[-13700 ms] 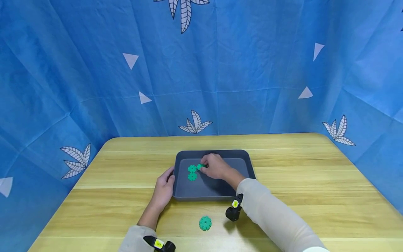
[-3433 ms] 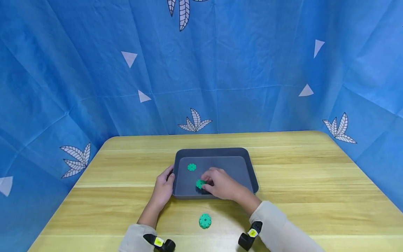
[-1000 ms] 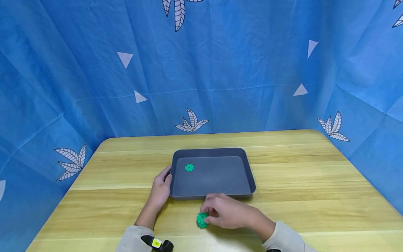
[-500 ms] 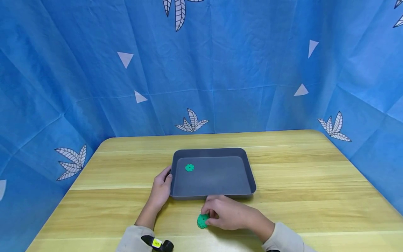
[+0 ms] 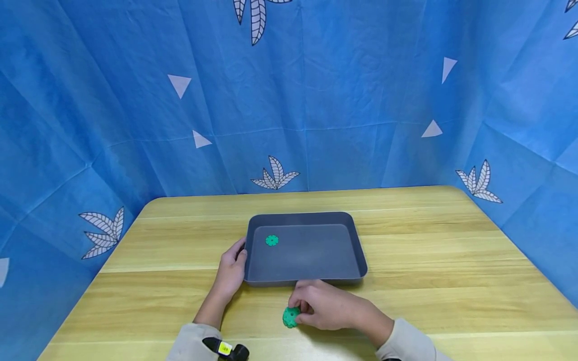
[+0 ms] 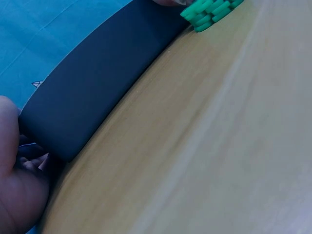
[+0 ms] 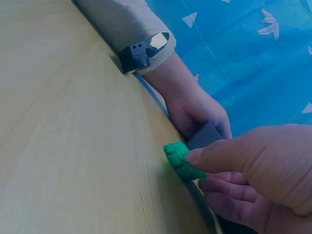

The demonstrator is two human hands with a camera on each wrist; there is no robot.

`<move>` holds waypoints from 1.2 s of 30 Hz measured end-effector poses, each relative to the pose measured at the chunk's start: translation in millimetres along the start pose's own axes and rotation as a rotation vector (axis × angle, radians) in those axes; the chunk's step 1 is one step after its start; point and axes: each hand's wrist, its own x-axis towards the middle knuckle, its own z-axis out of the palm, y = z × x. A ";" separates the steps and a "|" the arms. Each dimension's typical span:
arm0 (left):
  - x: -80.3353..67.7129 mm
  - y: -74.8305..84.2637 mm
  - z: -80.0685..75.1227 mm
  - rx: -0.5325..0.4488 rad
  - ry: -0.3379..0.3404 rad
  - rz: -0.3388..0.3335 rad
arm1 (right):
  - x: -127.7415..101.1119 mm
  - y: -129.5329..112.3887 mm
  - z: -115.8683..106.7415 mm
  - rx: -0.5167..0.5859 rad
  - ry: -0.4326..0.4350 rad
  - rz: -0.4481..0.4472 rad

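Note:
My right hand [image 5: 325, 303] is at the table in front of the tray, thumb and fingers pinching the edge of a small stack of green notched discs [image 5: 290, 318]. In the left wrist view the stack [image 6: 212, 13] shows more than one layer of toothed rims. The thumb presses the stack [image 7: 176, 160] in the right wrist view; its far side is hidden. My left hand [image 5: 229, 273] holds the left side of the dark grey tray [image 5: 311, 253], fingers partly hidden by the wall. One flat green disc [image 5: 272, 240] lies inside the tray, towards its left.
A pale wooden table [image 5: 429, 240] carries the tray near its middle. Behind it hangs a blue curtain [image 5: 361, 100] with leaf and triangle prints. A black wrist camera [image 5: 228, 349] sits on the left sleeve.
Earlier the tray held three discs; now one lies there. My right hand has brought discs from the tray onto the stack in front. Over the last second it has barely moved; my left hand stays put.

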 end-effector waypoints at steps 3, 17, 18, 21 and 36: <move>0.0 -0.1 0.0 0.001 0.001 -0.002 | 0.2 0.1 0.2 0.000 0.001 -0.001; 1.0 -0.1 -0.2 -0.015 0.001 0.006 | 0.4 0.3 0.8 -0.019 0.019 -0.030; 0.9 -0.1 -0.2 -0.014 0.001 0.006 | 0.4 0.2 0.7 -0.021 0.021 -0.031; 0.5 0.2 -0.3 -0.013 0.000 0.006 | 0.5 -0.3 0.3 -0.032 0.024 -0.039; -0.6 0.8 -0.6 -0.008 -0.001 0.009 | 0.5 -1.4 -0.8 -0.017 0.017 -0.033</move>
